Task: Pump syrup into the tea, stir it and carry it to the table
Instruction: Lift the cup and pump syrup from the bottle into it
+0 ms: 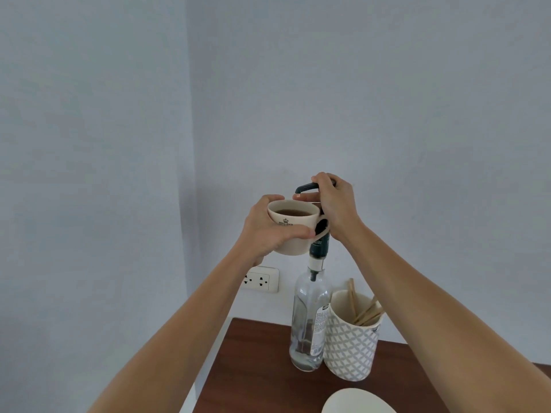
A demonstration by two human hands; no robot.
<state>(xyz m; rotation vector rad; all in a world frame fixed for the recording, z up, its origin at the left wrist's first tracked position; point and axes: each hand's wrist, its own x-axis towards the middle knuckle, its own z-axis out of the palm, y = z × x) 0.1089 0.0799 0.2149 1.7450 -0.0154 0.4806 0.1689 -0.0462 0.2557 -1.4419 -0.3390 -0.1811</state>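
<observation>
My left hand holds a cream mug of tea up in the air, wrapped around its left side, handle pointing right. The brown tea shows inside. Just above the mug's far rim sits the black spout of the pump. My right hand is closed over the pump head on top of the clear glass syrup bottle, which stands upright on the brown counter. The bottle holds only a little liquid near its bottom.
A white patterned cup with several wooden stir sticks stands right beside the bottle. The dark wooden counter ends at its left edge. A white plate rim shows at the bottom. A wall socket sits behind.
</observation>
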